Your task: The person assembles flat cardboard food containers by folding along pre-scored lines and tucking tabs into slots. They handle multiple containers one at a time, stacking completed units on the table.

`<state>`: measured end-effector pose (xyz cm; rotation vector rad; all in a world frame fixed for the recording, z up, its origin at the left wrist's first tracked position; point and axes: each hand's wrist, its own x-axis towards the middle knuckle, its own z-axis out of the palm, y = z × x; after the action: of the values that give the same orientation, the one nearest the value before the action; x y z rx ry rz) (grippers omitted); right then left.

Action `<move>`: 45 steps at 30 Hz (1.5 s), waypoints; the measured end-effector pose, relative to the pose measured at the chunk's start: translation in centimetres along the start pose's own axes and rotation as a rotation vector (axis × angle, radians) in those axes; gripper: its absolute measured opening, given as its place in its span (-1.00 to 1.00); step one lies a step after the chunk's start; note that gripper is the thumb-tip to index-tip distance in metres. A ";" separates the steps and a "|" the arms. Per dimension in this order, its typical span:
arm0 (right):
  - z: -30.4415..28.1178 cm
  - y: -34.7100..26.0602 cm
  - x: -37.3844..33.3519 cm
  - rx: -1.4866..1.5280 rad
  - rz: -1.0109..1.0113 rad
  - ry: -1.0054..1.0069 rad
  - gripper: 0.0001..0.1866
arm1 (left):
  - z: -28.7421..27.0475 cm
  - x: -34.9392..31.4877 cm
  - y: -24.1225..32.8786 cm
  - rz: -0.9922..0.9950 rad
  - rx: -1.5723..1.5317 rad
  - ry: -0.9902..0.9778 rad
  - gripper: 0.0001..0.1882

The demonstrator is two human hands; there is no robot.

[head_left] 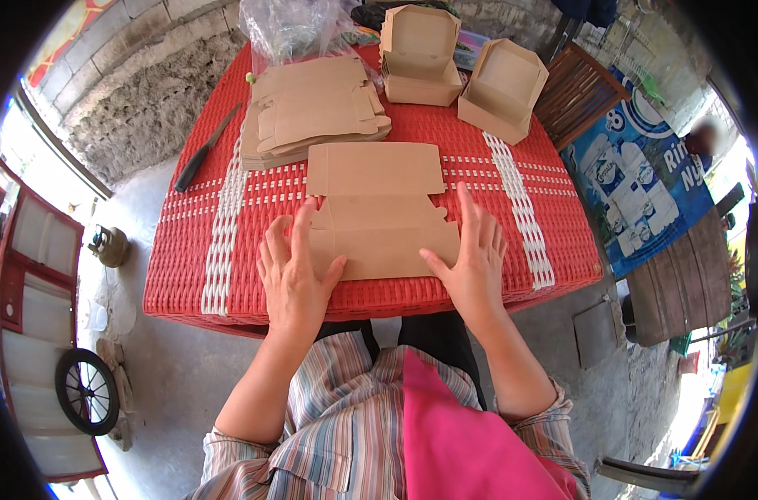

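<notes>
A flat brown cardboard box blank (379,213), with creases and side tabs, lies unfolded at the near middle of the red woven table. My left hand (294,267) is at its left edge, thumb on the near panel and fingers spread. On the opposite edge rests my right hand (472,258), its thumb also touching the near panel and its fingers apart. Neither hand grips the cardboard. Behind it at the left is a stack of flat box blanks (312,108). Two folded boxes stand at the back right with raised lids, one box (421,58) left of the other box (502,92).
A knife (208,150) with a black handle lies near the table's left edge. Clear plastic bags (296,29) sit at the back. The red table (179,267) has white woven bands. A wooden chair (581,93) stands close to its right side.
</notes>
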<state>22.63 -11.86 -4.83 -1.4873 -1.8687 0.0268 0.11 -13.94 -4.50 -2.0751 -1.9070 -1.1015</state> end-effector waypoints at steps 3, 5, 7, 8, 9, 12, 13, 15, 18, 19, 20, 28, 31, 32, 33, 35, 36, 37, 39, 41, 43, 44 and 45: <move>-0.3 -0.4 -0.8 -0.188 -0.347 -0.008 -0.47 | 0.0 -0.1 -1.0 0.224 0.022 -0.067 -0.48; 0.5 -1.5 -2.7 -0.067 -0.423 -0.123 -0.54 | 0.3 -0.7 -2.1 0.311 -0.163 -0.246 -0.62; 0.9 -2.7 -3.9 -0.019 -0.453 -0.183 -0.56 | -0.1 -1.4 -1.4 0.373 -0.208 -0.242 -0.65; 0.8 -3.3 -4.1 -0.030 -0.447 -0.184 -0.55 | -0.5 -1.7 -0.9 0.402 -0.231 -0.241 -0.67; 0.7 -3.7 -4.2 -0.041 -0.442 -0.186 -0.54 | -0.9 -1.9 -0.6 0.389 -0.222 -0.270 -0.61; 0.8 -3.7 -4.4 -0.078 -0.441 -0.198 -0.54 | -1.1 -2.5 -0.5 0.414 -0.138 -0.266 -0.57; 0.8 -3.5 -4.2 -0.089 -0.454 -0.195 -0.55 | -1.3 -2.4 -0.6 0.420 -0.129 -0.272 -0.57; 0.5 -3.0 -4.1 -0.110 -0.480 -0.189 -0.57 | -1.6 -2.3 -1.0 0.431 -0.111 -0.285 -0.56; -0.6 -2.1 -4.0 -0.100 -0.425 -0.220 -0.60 | -2.3 -2.6 -2.0 0.425 -0.076 -0.272 -0.61; -0.9 -1.6 -4.0 -0.102 -0.416 -0.200 -0.62 | -2.5 -2.7 -2.3 0.409 -0.069 -0.272 -0.62; -1.1 -1.1 -4.2 -0.104 -0.407 -0.180 -0.64 | -2.7 -2.9 -2.7 0.392 -0.062 -0.273 -0.63; -4.6 2.2 -3.0 0.038 -0.106 -0.148 -0.67 | -3.1 -4.1 -4.7 0.355 -0.097 -0.178 -0.65; -3.1 3.2 -1.9 -0.051 -0.083 -0.040 -0.62 | -3.3 -4.0 -4.0 0.327 -0.133 -0.149 -0.65; -2.8 3.3 -1.7 -0.067 -0.085 -0.026 -0.60 | -3.3 -4.1 -4.0 0.325 -0.131 -0.144 -0.65; -2.3 3.0 -1.8 0.032 -0.038 -0.038 -0.64 | -3.1 -4.3 -4.1 0.325 -0.130 -0.139 -0.65; -1.9 2.3 -1.3 0.388 0.034 0.018 -0.71 | -3.0 -4.4 -4.4 0.339 -0.136 -0.169 -0.61; -1.7 1.9 -0.9 0.566 0.065 0.047 -0.74 | -2.9 -4.3 -4.2 0.331 -0.178 -0.127 -0.59; -2.6 0.2 -1.0 0.673 0.314 0.012 -0.86 | -2.7 -4.8 -4.2 0.310 -0.213 -0.084 -0.57; -3.1 -0.3 -0.7 0.566 0.039 0.371 -0.88 | -2.4 -6.0 -4.0 0.241 -0.326 -0.041 -0.52; -5.9 -1.1 -0.5 0.340 -0.289 0.385 -0.77 | -2.8 -7.0 -3.5 0.326 -0.247 0.095 -0.57; -6.4 -2.3 -0.4 0.100 -0.509 0.319 -0.65 | -3.0 -7.7 -2.6 0.404 -0.221 0.232 -0.65; -6.2 -2.8 -0.4 -0.019 -0.615 0.282 -0.59 | -3.1 -7.8 -1.8 0.506 -0.215 0.258 -0.67; -5.4 -3.0 -0.6 -0.037 -0.597 0.201 -0.55 | -3.4 -7.8 -1.0 0.606 -0.208 0.285 -0.68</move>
<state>23.10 -15.59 0.08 -0.8663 -2.0744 -0.4238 -1.78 -21.95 -6.89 -2.2178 -0.9673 -1.3669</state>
